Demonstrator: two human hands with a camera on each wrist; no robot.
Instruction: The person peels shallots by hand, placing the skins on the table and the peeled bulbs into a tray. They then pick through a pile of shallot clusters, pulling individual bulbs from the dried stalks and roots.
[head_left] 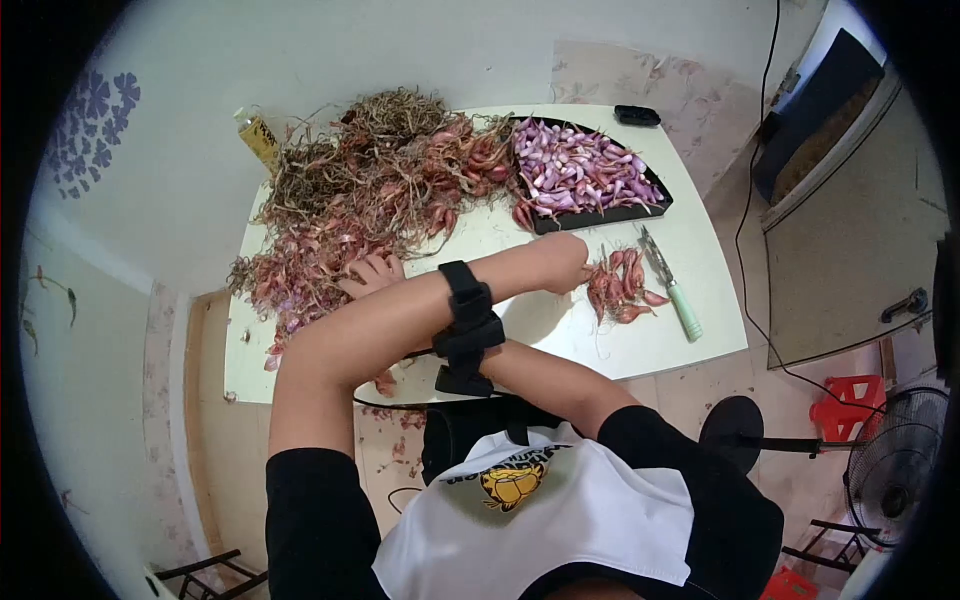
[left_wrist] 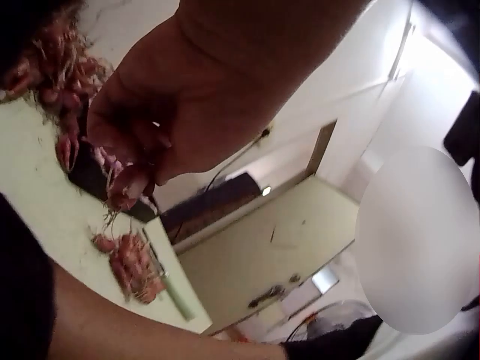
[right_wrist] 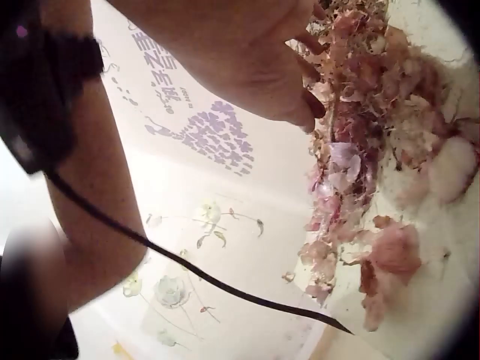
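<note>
My arms cross over the white table, left over right. At the right side, my left hand (head_left: pixel 562 264) is beside a small heap of unpeeled shallots (head_left: pixel 618 290). The left wrist view shows its fingers curled round a reddish shallot (left_wrist: pixel 129 186) with roots hanging down; the palm side is in shadow. A green-handled knife (head_left: pixel 685 312) lies just right of that heap. My right hand (head_left: pixel 374 276) reaches under the left forearm to the left. Its fingers are spread at the edge of a pile of papery shallot skins (head_left: pixel 300 265), fingertips right at the skins in the right wrist view.
Behind lies a big heap of shallots with dry roots (head_left: pixel 340 165). A black tray (head_left: pixel 600 216) of peeled purple shallots stands at the back right, near a small black object (head_left: pixel 637 116). A yellow-labelled bottle (head_left: pixel 257 138) stands back left. A fan (head_left: pixel 898 470) is at the right.
</note>
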